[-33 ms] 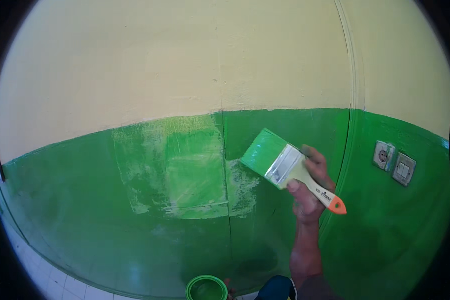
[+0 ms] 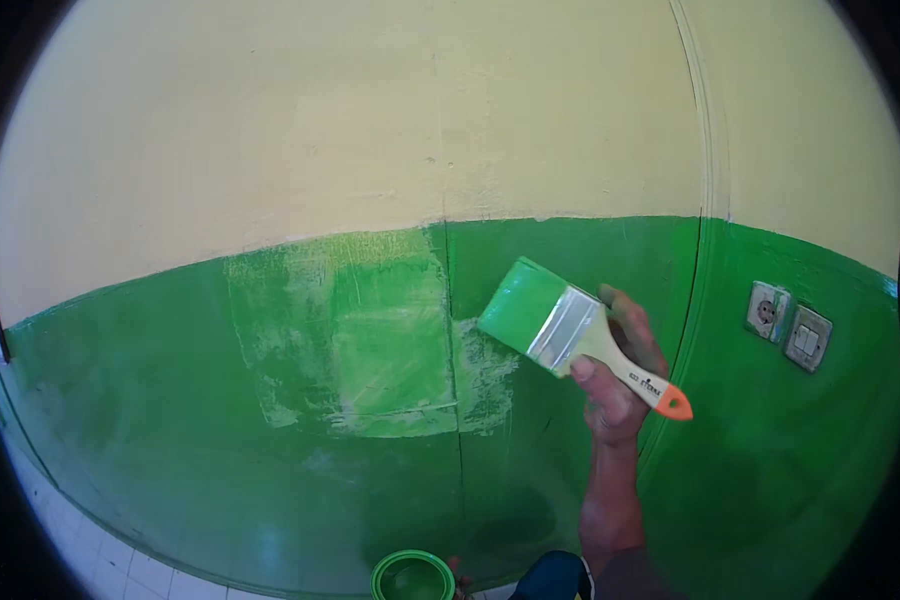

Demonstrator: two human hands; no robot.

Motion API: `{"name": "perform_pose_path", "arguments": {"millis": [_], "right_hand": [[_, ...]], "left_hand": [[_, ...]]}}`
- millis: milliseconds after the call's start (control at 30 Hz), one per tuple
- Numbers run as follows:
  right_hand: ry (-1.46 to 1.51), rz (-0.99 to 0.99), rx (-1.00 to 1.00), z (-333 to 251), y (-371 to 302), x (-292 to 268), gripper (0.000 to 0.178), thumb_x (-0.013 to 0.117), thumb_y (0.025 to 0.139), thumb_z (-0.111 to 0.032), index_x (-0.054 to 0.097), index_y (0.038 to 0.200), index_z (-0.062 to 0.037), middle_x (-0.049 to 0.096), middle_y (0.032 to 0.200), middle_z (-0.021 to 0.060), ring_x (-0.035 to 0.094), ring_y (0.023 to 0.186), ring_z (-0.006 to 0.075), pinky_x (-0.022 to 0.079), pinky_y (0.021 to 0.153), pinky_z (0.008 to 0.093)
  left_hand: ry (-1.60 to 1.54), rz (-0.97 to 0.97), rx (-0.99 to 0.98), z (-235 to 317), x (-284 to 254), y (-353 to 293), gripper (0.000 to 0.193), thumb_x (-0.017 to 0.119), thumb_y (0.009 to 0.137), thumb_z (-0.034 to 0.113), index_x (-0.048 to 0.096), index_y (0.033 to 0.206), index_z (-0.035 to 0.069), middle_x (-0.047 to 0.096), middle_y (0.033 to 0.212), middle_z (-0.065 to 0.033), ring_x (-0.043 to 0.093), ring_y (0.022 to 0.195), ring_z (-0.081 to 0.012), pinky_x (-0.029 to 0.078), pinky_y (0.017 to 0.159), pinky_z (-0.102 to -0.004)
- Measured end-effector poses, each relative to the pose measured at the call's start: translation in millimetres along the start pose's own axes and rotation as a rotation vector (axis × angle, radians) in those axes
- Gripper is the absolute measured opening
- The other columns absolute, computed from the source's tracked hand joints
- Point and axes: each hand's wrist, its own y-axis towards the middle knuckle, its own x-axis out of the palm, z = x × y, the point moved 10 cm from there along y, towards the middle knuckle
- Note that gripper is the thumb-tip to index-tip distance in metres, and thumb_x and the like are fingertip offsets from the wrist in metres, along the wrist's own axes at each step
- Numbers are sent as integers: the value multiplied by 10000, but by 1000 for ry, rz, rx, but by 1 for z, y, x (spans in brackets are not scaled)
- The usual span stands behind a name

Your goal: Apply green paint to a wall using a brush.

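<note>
Filling nearly the whole view: a plastered wall, pale cream above (image 2: 370,120) and deep green below (image 2: 130,420), the two colours meeting along a curved line running from lower left to upper right. Sitting in the middle of the green band, a lighter, patchy rectangle of fresh bright-green paint (image 2: 370,340), streaky at its edges and reaching up to the colour line. Running down through the wall, a thin vertical seam (image 2: 448,300) just right of that patch, and further right a raised vertical ridge (image 2: 705,200).

Showing at the lower left corner, a strip of white tiled floor (image 2: 120,570).

Rising from the bottom edge, the right hand (image 2: 615,375) and its forearm, smeared with green. Gripping a wide flat paintbrush with green-loaded bristles, a silver metal ferrule and a pale handle ending in an orange tip (image 2: 570,335): fingers (image 2: 635,330) curling round the handle from behind, thumb pressing on the near side, closed firmly on it. Tilting up and to the left, bristles pointing toward the fresh patch and lying just right of it; cannot tell whether touching the wall.

Peeking in at the bottom centre, a round green paint can (image 2: 410,578), open, with fingertips of the left hand (image 2: 460,580) barely showing at its right rim; grip impossible to judge.

Mounted on the green far right, two small grey wall sockets (image 2: 788,328), side by side.
</note>
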Motion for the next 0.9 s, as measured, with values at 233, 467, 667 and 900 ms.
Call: {"name": "perform_pose_path", "arguments": {"millis": [233, 467, 667, 900], "right_hand": [[280, 208, 344, 55, 0, 7, 426, 754, 789, 39, 583, 1174, 105, 693, 1019, 151, 679, 919, 206, 557, 852, 328], [289, 323, 431, 76, 16, 20, 466, 786, 796, 0, 583, 1206, 89, 700, 961, 102, 650, 762, 108, 510, 637, 226], [240, 308, 362, 77, 25, 27, 459, 773, 815, 7, 581, 1223, 92, 700, 969, 98, 652, 778, 104, 519, 640, 232], [126, 433, 275, 67, 27, -2, 461, 773, 818, 3, 582, 1225, 100, 700, 999, 116, 664, 844, 133, 545, 714, 271]], "left_hand": [[34, 42, 36, 10, -17, 2, 831, 618, 808, 655, 545, 1358, 37, 590, 1317, -244, 575, 1185, -416, 373, 1095, -606], [34, 67, 57, 13, -24, 2, 856, 599, 812, 674, 528, 1378, 35, 594, 1311, -243, 579, 1192, -415, 363, 1100, -616], [-17, -10, 59, 13, -18, 3, 870, 575, 824, 692, 504, 1405, 49, 596, 1314, -235, 581, 1195, -409, 342, 1116, -627], [50, -16, 93, 21, -18, 0, 855, 570, 833, 685, 503, 1406, 55, 596, 1319, -226, 581, 1187, -416, 344, 1105, -646]]}}
